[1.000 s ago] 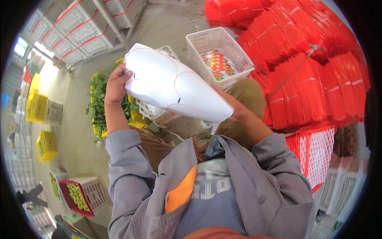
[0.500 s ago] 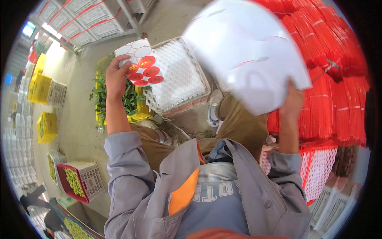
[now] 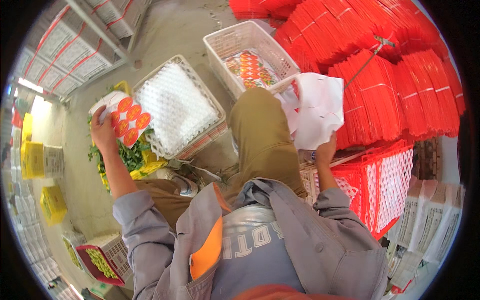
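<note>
My left hand (image 3: 103, 136) pinches a sheet of red oval stickers (image 3: 132, 119) by its left edge, above green leaves (image 3: 131, 156) in a yellow basket (image 3: 151, 164). On the right, my right hand (image 3: 326, 150) grips the lower corner of white paper sheets (image 3: 320, 107), which hang curled beside my raised knee. Traces of red show at the sheets' left side. Beyond the knee stands a white plastic basket (image 3: 220, 56) with printed sheets (image 3: 251, 69) of stickers and fruit pictures in it. A crate (image 3: 206, 131) piled with white foam netting (image 3: 175, 102) lies between my hands.
Bundled red netting or bags (image 3: 370, 102) are stacked high at the right. Near my right elbow are red bags with white foam mesh (image 3: 387, 182). Yellow crates (image 3: 53, 205) and a basket of green fruit (image 3: 102, 262) stand at the left. Boxes (image 3: 75, 47) fill a rack at far left.
My right hand has brought the white sheets down and nearer, uncovering the white basket. My left hand has moved left and lower with the sticker sheet. The view has shifted.
</note>
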The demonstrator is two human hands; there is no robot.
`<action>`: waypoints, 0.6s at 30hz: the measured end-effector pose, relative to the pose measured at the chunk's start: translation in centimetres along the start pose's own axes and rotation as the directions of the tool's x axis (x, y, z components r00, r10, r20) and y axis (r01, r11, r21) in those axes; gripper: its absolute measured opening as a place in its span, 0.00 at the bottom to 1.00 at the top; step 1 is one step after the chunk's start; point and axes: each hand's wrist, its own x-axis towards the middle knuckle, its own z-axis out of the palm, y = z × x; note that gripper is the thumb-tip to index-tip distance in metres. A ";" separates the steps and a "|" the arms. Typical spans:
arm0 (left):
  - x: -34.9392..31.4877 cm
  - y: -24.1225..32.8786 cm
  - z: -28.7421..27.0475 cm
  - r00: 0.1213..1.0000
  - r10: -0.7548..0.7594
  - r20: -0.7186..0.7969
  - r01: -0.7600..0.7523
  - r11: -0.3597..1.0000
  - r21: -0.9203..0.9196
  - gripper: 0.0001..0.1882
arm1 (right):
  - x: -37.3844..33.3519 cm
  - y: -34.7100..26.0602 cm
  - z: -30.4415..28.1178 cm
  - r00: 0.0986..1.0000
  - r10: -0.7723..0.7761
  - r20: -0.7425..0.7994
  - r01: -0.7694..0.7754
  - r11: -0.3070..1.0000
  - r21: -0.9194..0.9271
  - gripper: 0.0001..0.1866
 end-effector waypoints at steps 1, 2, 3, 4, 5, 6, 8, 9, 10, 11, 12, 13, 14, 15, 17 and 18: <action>0.3 -0.4 0.0 1.000 -0.013 -0.019 0.014 1.000 0.007 0.16 | -1.2 0.2 0.9 0.998 0.004 0.060 -0.005 1.000 0.012 0.32; 0.5 -0.8 -0.1 0.997 -0.077 -0.005 0.077 0.996 -0.050 0.17 | -2.2 0.3 2.1 0.991 0.037 0.130 -0.037 0.999 -0.002 0.32; 0.7 -1.1 -0.2 0.997 -0.072 -0.002 0.071 0.997 -0.014 0.17 | -3.5 0.2 3.3 0.984 -0.007 0.178 0.008 1.000 -0.001 0.32; 0.8 -1.4 -0.3 0.995 -0.099 0.002 0.099 0.995 -0.003 0.17 | -4.1 0.1 4.4 0.974 -0.053 0.218 0.054 0.999 0.000 0.33; 0.9 -1.7 -0.3 0.992 -0.127 0.005 0.127 0.992 0.006 0.17 | -4.5 -0.1 5.3 0.960 -0.022 0.279 0.030 0.999 -0.024 0.33; 0.9 -1.9 -0.3 0.995 -0.102 -0.004 0.102 0.994 0.030 0.18 | -5.2 -0.6 6.2 0.943 -0.083 0.323 0.066 0.996 0.063 0.33; 1.0 -2.1 -0.3 1.000 -0.016 -0.021 0.017 0.998 0.060 0.18 | -5.1 -1.9 7.1 0.799 0.267 0.538 -0.139 0.954 -0.266 0.33; 1.0 -2.1 -0.1 0.997 -0.068 -0.021 0.069 0.995 0.065 0.18 | -4.4 -2.6 7.1 0.870 0.192 0.454 -0.102 0.971 -0.214 0.33; 1.1 -2.1 -0.1 0.996 -0.092 -0.014 0.092 0.994 0.059 0.18 | -3.3 -3.4 7.1 0.913 0.160 0.375 -0.093 0.977 -0.190 0.32; 1.3 -2.1 0.1 0.993 -0.118 -0.020 0.119 0.993 0.029 0.18 | -1.2 -4.4 7.5 0.950 0.116 0.291 -0.072 0.985 -0.160 0.32; 1.3 -2.1 0.4 0.992 -0.128 -0.015 0.128 0.991 0.039 0.18 | 1.8 -4.9 7.6 0.970 -0.107 0.217 0.135 0.984 -0.118 0.31; 1.4 -2.2 0.5 0.989 -0.148 -0.007 0.148 0.988 0.035 0.17 | 4.8 -5.0 7.9 0.926 -0.359 0.116 0.370 0.925 -0.086 0.31; 1.6 -2.2 0.8 0.982 -0.187 0.004 0.187 0.982 -0.015 0.17 | 7.7 -5.0 8.7 0.927 -0.331 0.174 0.345 0.937 -0.053 0.30; 1.9 -2.3 1.2 0.989 -0.147 0.002 0.146 0.987 0.072 0.17 | 10.9 -4.6 10.0 0.894 -0.418 0.161 0.423 0.906 0.001 0.29; 2.4 -2.5 1.9 0.994 -0.108 0.004 0.106 0.986 0.128 0.17 | 16.8 -3.2 14.2 0.962 -0.206 0.177 0.222 0.973 -0.072 0.26; 2.7 -2.7 2.3 0.995 -0.095 0.002 0.094 0.992 0.088 0.17 | 19.5 -2.0 16.0 0.962 0.029 0.270 0.036 0.971 -0.235 0.26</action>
